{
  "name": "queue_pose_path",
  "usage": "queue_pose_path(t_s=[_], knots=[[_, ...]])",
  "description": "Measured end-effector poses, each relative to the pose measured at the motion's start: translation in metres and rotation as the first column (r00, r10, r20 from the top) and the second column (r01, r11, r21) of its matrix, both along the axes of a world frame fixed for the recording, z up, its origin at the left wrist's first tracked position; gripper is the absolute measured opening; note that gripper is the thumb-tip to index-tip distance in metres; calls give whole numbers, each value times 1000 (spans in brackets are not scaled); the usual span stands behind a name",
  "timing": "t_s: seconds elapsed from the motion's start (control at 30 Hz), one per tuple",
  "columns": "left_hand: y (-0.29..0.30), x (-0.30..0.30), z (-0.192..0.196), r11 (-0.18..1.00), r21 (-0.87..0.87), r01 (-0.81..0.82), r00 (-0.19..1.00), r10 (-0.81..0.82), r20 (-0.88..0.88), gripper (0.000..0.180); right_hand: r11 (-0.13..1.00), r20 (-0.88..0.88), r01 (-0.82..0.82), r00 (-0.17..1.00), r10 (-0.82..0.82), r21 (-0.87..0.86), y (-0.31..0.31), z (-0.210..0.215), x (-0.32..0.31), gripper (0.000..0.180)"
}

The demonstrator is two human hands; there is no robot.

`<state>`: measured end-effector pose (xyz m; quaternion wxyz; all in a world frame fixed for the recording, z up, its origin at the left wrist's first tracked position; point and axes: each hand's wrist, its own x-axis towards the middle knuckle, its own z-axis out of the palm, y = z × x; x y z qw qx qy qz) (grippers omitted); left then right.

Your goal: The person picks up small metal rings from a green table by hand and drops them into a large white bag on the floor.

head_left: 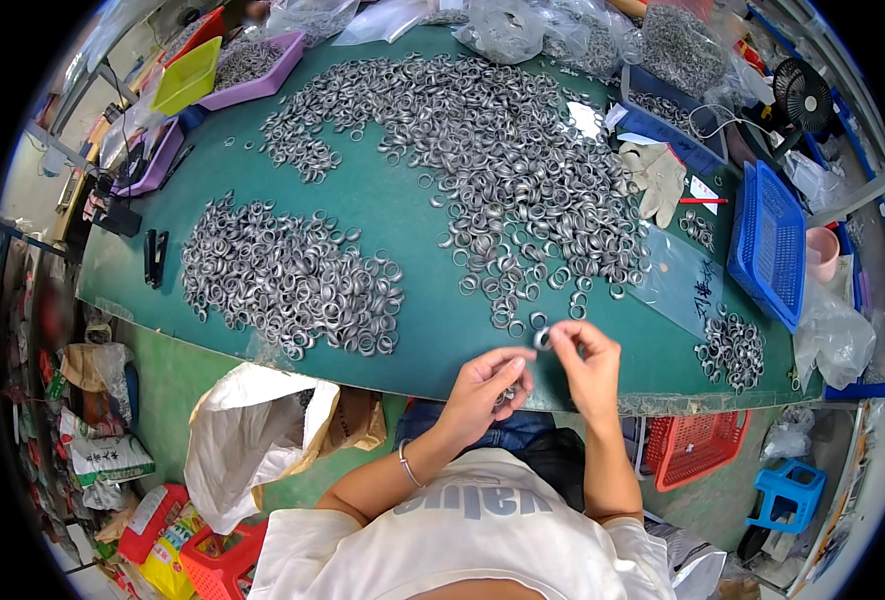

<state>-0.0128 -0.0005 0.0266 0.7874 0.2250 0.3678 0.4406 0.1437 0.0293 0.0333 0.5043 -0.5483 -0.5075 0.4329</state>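
Observation:
My right hand [589, 368] pinches a grey metal ring [542, 339] between thumb and fingertips, just above the table's near edge. Close beside it, my left hand [481, 396] is curled around several metal rings [506, 394], partly hidden by the fingers. Its fingertips are slightly blurred. Beyond my hands a large heap of rings [523, 170] spreads over the green table [423, 330], with loose ones trailing toward me. A second heap of rings [283, 275] lies to the left, and a small pile of rings [731, 352] lies at the right.
A blue basket [766, 245], a work glove [655, 178] and a clear plastic bag [678, 280] are on the right. Purple [258, 75] and yellow trays [187, 78] stand at the far left. Below the front edge are a white sack [248, 430] and a red basket [698, 450].

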Motion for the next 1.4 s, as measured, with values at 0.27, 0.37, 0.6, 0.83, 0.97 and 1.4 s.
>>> queue_pose_path(t_s=[0.27,0.37,0.6,0.83,0.97,1.4], knots=[[-2,0,-8,999,30,-37,999,38,-29,22,983,328,13,942,-73,181,-9,8,5,8],[-2,-5,-5,1000,9,-23,998,22,61,24,949,664,47,703,-254,313,12,2,21,11],[-2,-2,-7,1000,-4,8,999,-8,49,26,949,650,34,721,-240,313,19,-20,32,13],[0,4,-6,998,63,-30,999,29,13,27,916,-529,-297,840,118,-268,-19,-6,14,6],[2,4,-13,989,149,4,994,13,-110,24,967,-307,-186,944,126,-175,-25,0,-1,6],[2,0,-5,988,-133,-78,996,83,31,20,959,823,-29,521,-227,283,32,-16,28,18]])
